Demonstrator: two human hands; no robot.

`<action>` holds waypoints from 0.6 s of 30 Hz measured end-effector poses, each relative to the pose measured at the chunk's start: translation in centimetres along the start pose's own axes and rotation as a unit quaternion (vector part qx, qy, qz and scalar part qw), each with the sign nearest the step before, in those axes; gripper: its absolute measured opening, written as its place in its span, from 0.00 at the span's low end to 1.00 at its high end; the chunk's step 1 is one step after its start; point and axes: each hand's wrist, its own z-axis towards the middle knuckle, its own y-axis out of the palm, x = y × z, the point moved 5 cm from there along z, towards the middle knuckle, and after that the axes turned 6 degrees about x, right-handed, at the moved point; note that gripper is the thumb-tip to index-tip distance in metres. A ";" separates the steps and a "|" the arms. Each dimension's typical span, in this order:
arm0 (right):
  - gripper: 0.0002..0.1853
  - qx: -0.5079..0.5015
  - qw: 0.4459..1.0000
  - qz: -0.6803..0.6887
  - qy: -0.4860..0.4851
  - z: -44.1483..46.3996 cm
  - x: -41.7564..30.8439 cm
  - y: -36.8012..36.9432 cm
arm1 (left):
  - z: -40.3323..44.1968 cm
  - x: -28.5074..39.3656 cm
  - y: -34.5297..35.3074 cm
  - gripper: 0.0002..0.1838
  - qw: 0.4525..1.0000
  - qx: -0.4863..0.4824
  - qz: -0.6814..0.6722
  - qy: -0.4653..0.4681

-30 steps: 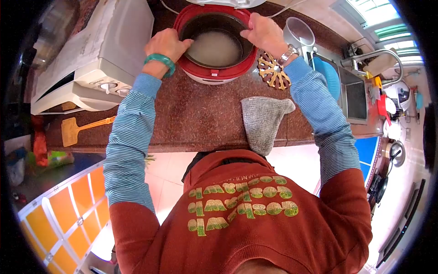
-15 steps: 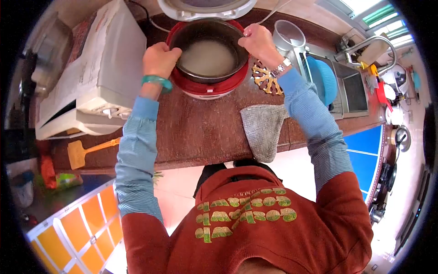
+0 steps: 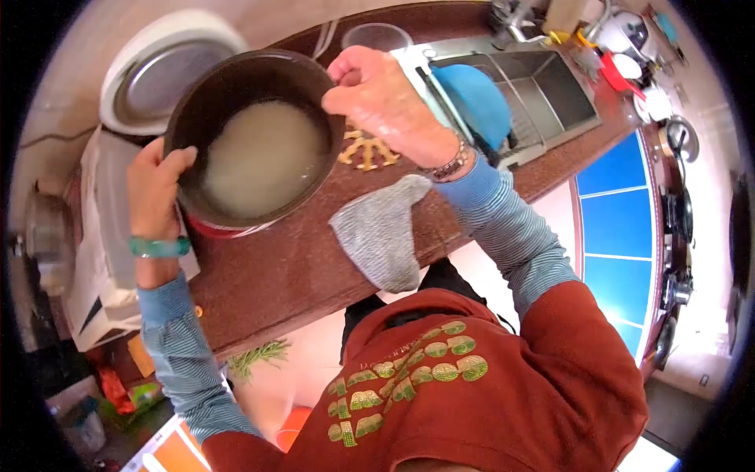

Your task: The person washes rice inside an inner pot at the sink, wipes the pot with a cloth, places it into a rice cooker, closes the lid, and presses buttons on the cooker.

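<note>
A dark rice cooker inner pot is held up between my two hands, its mouth facing the camera. Cloudy whitish water, perhaps with rice under it, covers the bottom. My left hand grips the rim on the left, thumb over the edge. On the right side, my right hand pinches the rim with bent fingers. Behind and below the pot shows a bit of the red rice cooker. Its raised lid stands at the back left.
A grey cloth lies near the counter's front edge. Beyond it sits a patterned wooden trivet. To the right are a blue basin and the sink. A clear container stands at the back; a white appliance is at left.
Both hands have lifted the inner pot up out of the red cooker and closer to the camera. The view has turned toward the right, and the liquid stays in the pot.
</note>
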 end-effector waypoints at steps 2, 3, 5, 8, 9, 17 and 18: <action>0.10 0.009 0.999 0.027 0.019 -0.9 -0.3 -3.5 | -0.3 2.0 2.9 0.07 1.000 -0.022 -0.016 -0.009; 0.11 0.004 0.998 0.058 0.012 -1.0 0.2 -5.2 | -0.5 3.2 4.5 0.07 0.999 -0.031 -0.014 -0.009; 0.11 -0.002 0.992 0.114 0.059 -1.1 1.5 -8.9 | -0.2 4.5 7.5 0.06 0.999 -0.045 0.004 -0.019; 0.12 0.030 0.992 0.123 0.023 -0.8 4.1 -15.3 | 0.4 7.7 14.1 0.04 0.997 -0.067 0.041 -0.026; 0.13 0.033 0.992 0.124 0.005 -0.6 4.7 -17.3 | 0.5 8.8 16.2 0.04 0.996 -0.063 0.056 -0.022; 0.12 0.137 0.924 0.289 0.208 -3.5 12.7 -31.2 | 5.1 14.3 34.8 0.03 0.982 -0.165 0.072 0.061; 0.12 0.147 0.921 0.294 0.210 -4.3 13.9 -32.3 | 6.6 13.9 36.8 0.04 0.977 -0.172 0.102 0.077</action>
